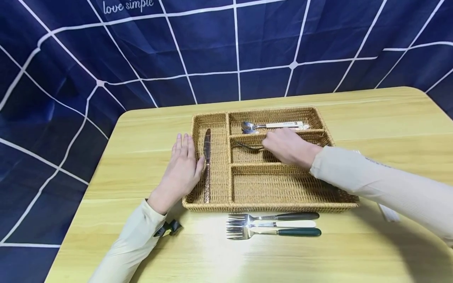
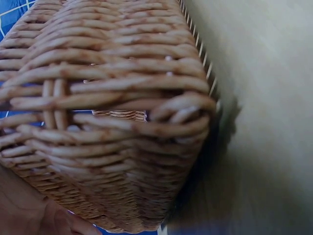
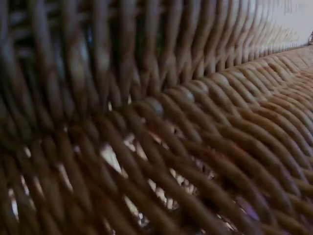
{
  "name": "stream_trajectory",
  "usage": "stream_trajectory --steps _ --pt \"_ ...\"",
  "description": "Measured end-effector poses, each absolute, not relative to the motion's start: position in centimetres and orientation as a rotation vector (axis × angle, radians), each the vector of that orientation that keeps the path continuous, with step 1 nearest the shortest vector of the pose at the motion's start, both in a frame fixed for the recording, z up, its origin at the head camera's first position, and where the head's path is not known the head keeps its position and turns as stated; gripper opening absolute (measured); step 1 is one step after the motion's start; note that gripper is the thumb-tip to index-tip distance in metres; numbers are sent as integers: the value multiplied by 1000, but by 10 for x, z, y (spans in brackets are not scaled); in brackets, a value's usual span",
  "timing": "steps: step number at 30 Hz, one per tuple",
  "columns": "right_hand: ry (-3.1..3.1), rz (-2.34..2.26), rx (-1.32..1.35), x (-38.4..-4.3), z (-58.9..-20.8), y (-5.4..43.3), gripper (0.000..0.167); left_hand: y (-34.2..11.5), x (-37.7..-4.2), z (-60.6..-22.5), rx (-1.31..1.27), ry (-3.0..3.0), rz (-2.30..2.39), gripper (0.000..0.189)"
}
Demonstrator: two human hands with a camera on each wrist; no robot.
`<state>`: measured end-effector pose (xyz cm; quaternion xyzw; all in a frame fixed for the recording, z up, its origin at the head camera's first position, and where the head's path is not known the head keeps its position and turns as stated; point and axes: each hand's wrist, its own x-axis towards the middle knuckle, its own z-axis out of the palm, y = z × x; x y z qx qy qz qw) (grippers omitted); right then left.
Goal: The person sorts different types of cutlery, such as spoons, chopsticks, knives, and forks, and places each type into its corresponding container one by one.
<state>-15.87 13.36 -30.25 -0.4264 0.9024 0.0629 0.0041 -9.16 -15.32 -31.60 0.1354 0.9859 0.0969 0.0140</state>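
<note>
The wicker tray [image 1: 244, 205] has a long left compartment and three stacked ones to its right. My left hand [image 1: 182, 167] lies along the tray's left wall, fingers extended, its thumb over the rim. In the left wrist view the woven wall [image 2: 98, 156] fills most of the picture. My right hand [image 1: 291, 146], fingers curled, reaches into the middle right compartment and grips a dark fork [image 1: 249, 147] by its handle, which the hand hides. Only wicker [image 3: 195, 107] shows in the right wrist view. Beside my left thumb, a table knife [image 1: 207, 165] lies lengthwise in the left compartment.
Spoons [image 1: 249, 126] with pale handles lie in the back compartment. In front of the tray, three forks lie side by side: black-handled [image 1: 297, 216], white-handled [image 1: 295, 224] and green-handled [image 1: 299, 232]. A white object [image 1: 389, 213] shows partly under my right sleeve. A blue cloth [image 1: 212, 47] hangs behind the table.
</note>
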Motion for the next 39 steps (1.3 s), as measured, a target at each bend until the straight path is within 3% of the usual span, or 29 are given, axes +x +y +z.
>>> stream_trajectory --steps 18,27,33,39 --pt "2803 -191 -1514 -167 -294 150 20 -152 -92 -313 411 3061 324 69" --pt "2965 -477 -1510 -133 -264 152 28 -154 -92 -314 409 3074 325 69" --pt "3059 -887 -1443 -125 -276 165 27 -154 -93 -316 401 3064 319 70" --pt "3100 -797 -1365 -130 -290 185 15 -152 -92 -316 396 3083 308 66"
